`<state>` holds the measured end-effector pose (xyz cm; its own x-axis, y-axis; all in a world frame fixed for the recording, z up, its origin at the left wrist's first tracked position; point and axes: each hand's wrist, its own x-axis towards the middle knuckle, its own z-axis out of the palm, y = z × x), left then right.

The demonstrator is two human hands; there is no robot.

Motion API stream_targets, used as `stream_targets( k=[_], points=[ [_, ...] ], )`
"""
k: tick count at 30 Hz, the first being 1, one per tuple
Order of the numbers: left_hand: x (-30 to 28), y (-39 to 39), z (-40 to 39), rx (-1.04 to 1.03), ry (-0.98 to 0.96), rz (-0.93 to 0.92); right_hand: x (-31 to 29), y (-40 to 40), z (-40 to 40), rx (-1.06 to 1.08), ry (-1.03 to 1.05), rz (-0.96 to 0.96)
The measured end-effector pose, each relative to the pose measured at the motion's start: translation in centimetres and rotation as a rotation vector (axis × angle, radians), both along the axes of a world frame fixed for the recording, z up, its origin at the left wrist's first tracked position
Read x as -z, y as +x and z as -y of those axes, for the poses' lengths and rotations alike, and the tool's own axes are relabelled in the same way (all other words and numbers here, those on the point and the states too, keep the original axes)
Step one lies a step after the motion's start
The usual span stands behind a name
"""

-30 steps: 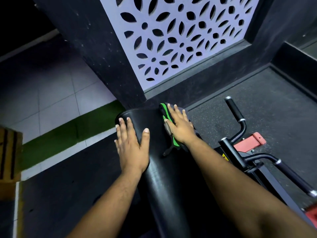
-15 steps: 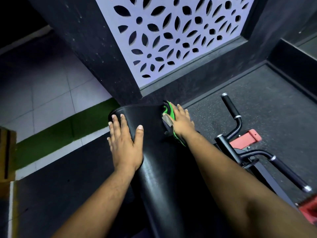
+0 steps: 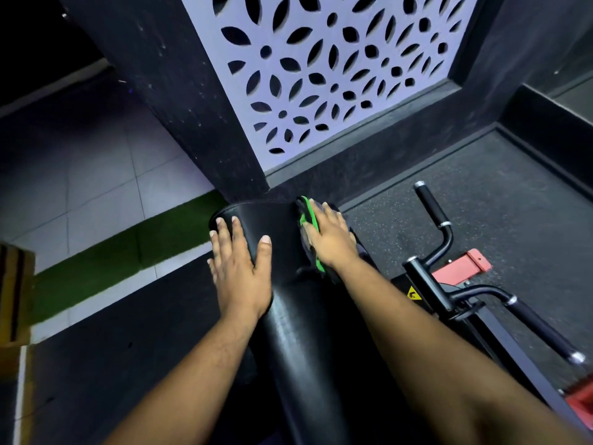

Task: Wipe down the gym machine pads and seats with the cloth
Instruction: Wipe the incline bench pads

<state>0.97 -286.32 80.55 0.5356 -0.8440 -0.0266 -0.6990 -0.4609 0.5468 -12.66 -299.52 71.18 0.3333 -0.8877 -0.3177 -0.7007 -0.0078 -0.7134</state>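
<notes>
Pressing flat with straight fingers, the right hand (image 3: 330, 242) holds the dark, green-edged cloth (image 3: 310, 234) against the far right side of the black pad (image 3: 288, 303). The left hand (image 3: 239, 268) lies flat and spread on the pad's left side. Black machine handles (image 3: 433, 213) stand right.

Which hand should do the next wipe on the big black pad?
The right hand: it already presses the dark cloth with the green stripe against the long black vinyl pad. The left hand lies flat on the pad, likely steadying it.
</notes>
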Motion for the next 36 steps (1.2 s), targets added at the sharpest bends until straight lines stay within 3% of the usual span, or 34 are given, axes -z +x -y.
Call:
stream_targets(
  k=[3,6,13,20,23,28,32,36],
  points=[
    [0.0,0.1,0.0,-0.002,-0.003,-0.011,-0.4,-5.1,-7.6,-0.138,-0.111,0.103],
    [0.0,-0.1,0.0,-0.015,0.002,-0.015,-1.0,-7.9,-12.0,-0.119,-0.108,0.148],
    [-0.1,0.0,-0.1,-0.03,-0.037,-0.103,-6.9,5.4,-2.6,-0.119,-0.099,0.059],
    [0.0,0.1,-1.2,-0.074,-0.23,-0.286,-7.6,-2.7,-14.2,-0.246,-0.23,0.08],
    [0.1,0.2,-1.3,-0.108,-0.328,-0.362,-8.0,0.9,-10.8,-0.239,-0.212,-0.009],
    [-0.3,-0.3,-2.2,-0.135,-0.373,-0.403,-9.2,6.7,-5.1,-0.233,-0.159,0.004],
    [0.1,-2.4,-5.9,-0.061,-0.358,-0.432,-8.8,0.2,-12.7,-0.309,-0.273,0.015],
    [1.2,-5.9,-11.5,0.086,-0.277,-0.401,-8.2,-7.6,-21.4,-0.261,-0.236,0.038]
  ],
)
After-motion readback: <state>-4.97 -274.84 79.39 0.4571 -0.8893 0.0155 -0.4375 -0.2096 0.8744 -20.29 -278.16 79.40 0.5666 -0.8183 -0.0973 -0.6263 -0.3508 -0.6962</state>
